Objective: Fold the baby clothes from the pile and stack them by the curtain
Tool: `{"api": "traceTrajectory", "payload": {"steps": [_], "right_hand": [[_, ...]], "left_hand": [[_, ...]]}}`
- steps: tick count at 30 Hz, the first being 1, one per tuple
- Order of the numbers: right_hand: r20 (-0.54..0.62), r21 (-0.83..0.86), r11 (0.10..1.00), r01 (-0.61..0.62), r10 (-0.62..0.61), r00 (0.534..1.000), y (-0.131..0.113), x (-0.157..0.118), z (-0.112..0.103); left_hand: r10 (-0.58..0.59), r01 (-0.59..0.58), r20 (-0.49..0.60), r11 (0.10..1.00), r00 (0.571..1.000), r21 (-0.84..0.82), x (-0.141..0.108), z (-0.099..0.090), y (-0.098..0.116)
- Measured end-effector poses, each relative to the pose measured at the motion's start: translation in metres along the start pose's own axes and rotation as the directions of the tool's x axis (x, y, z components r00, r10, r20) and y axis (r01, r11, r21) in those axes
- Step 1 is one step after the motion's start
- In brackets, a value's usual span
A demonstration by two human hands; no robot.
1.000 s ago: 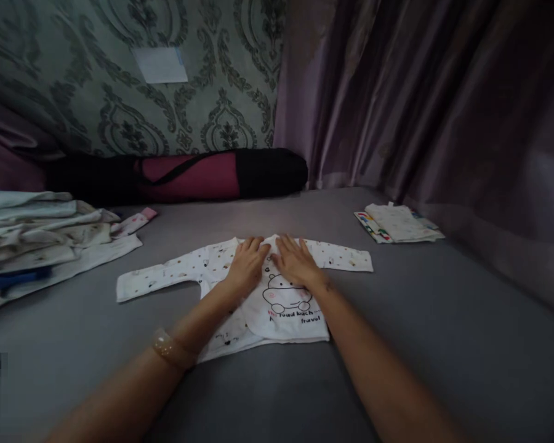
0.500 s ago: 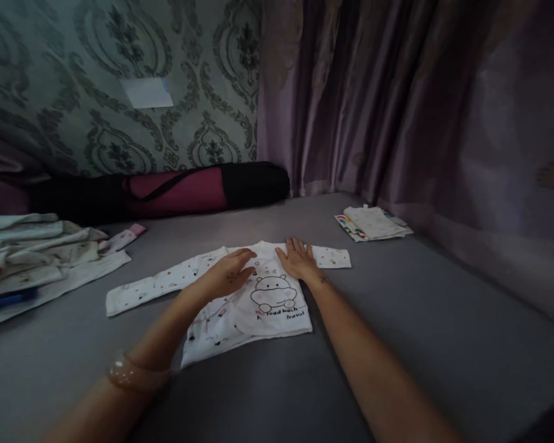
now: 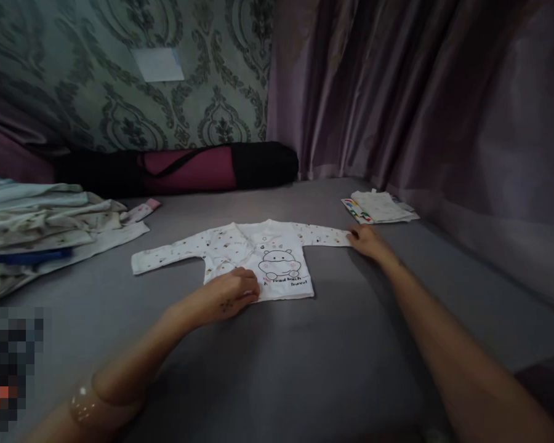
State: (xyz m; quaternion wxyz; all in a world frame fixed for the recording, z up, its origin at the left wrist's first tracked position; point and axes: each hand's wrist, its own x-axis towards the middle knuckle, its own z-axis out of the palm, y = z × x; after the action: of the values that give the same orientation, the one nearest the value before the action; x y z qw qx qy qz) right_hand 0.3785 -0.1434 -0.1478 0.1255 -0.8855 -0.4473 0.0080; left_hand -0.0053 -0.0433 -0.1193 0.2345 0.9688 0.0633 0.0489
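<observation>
A white long-sleeved baby shirt (image 3: pixel 281 243) lies face up, its sleeves spread to both sides. Its front carries a hippo drawing and lettering; small prints dot the sleeves. My right hand (image 3: pixel 369 241) pinches the cuff of the sleeve on the right. At the lower left front, near the hem, my left hand (image 3: pixel 233 292) has its fingers curled closed on the fabric, the fingertips partly hidden. That hand covers the shirt's lower left corner.
A heap of clothes (image 3: pixel 41 215) lies at the left, a small folded stack of clothes (image 3: pixel 381 207) at the back right. A long black and maroon bag (image 3: pixel 189 169) rests along the patterned wall. Purple curtains (image 3: pixel 332 92) hang behind the grey sheet (image 3: pixel 277 369).
My right hand has moved right from the shirt's shoulder to the sleeve cuff. My left hand has come down to the hem and its fingers have closed. The shirt lies straighter.
</observation>
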Motion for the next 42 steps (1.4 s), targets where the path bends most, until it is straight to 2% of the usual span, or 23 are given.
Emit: {"api": "traceTrajectory", "payload": {"steps": [3, 5, 6, 8, 10, 12, 18, 23, 29, 32, 34, 36, 38, 42], "right_hand": [[-0.102, 0.068, 0.990, 0.121, -0.113, 0.988, -0.017, -0.024, -0.007], [-0.112, 0.223, 0.919, 0.325, -0.307, 0.945, -0.041, -0.050, -0.014], [-0.043, 0.324, 0.843, 0.429, -0.440, 0.897, -0.054, -0.065, -0.017], [0.129, 0.458, 0.730, 0.507, -0.619, 0.775, -0.077, -0.096, -0.021], [0.202, 0.481, 0.695, 0.534, -0.681, 0.704, -0.092, -0.121, -0.022], [0.223, 0.464, 0.686, 0.561, -0.703, 0.675, -0.098, -0.133, -0.020], [0.213, 0.447, 0.690, 0.570, -0.701, 0.681, -0.098, -0.129, -0.011], [0.263, 0.383, 0.730, 0.566, -0.673, 0.691, -0.096, -0.129, -0.013], [0.334, 0.295, 0.739, 0.606, -0.674, 0.659, -0.106, -0.121, -0.024], [0.263, 0.269, 0.717, 0.643, -0.697, 0.667, -0.123, -0.109, -0.018], [0.169, 0.286, 0.683, 0.672, -0.726, 0.667, -0.140, -0.099, -0.005], [0.100, 0.282, 0.669, 0.688, -0.734, 0.672, -0.159, -0.088, 0.011], [0.116, 0.260, 0.668, 0.697, -0.738, 0.664, -0.179, -0.077, 0.026], [0.257, 0.233, 0.678, 0.697, -0.734, 0.629, -0.209, -0.059, 0.044]], "left_hand": [[0.003, -0.004, -0.059, 1.000, 0.998, -0.031, -0.006, 0.007, -0.002], [-0.006, 0.005, -0.110, 1.000, 0.994, -0.014, -0.009, 0.010, -0.004], [-0.012, 0.013, -0.130, 1.000, 0.991, 0.005, -0.011, 0.011, -0.004], [-0.027, 0.031, -0.152, 0.999, 0.988, 0.028, -0.013, 0.013, -0.006], [-0.037, 0.040, -0.139, 0.999, 0.990, 0.014, -0.015, 0.015, -0.008], [-0.035, 0.035, -0.142, 0.999, 0.989, -0.004, -0.017, 0.017, -0.010], [-0.060, 0.070, -0.146, 0.996, 0.987, 0.058, -0.016, 0.023, -0.010], [-0.068, 0.090, -0.189, 0.990, 0.980, 0.110, -0.016, 0.025, -0.007], [-0.062, 0.086, -0.208, 0.991, 0.976, 0.107, -0.015, 0.022, -0.004], [-0.096, 0.130, -0.267, 0.985, 0.959, 0.112, -0.013, 0.022, -0.003], [-0.124, 0.173, -0.303, 0.975, 0.945, 0.138, -0.013, 0.026, -0.002], [-0.160, 0.219, -0.295, 0.959, 0.942, 0.179, -0.014, 0.033, 0.000], [-0.224, 0.279, -0.251, 0.937, 0.942, 0.211, -0.016, 0.041, 0.002], [-0.361, 0.394, -0.169, 0.889, 0.917, 0.234, -0.018, 0.053, 0.008]]}}
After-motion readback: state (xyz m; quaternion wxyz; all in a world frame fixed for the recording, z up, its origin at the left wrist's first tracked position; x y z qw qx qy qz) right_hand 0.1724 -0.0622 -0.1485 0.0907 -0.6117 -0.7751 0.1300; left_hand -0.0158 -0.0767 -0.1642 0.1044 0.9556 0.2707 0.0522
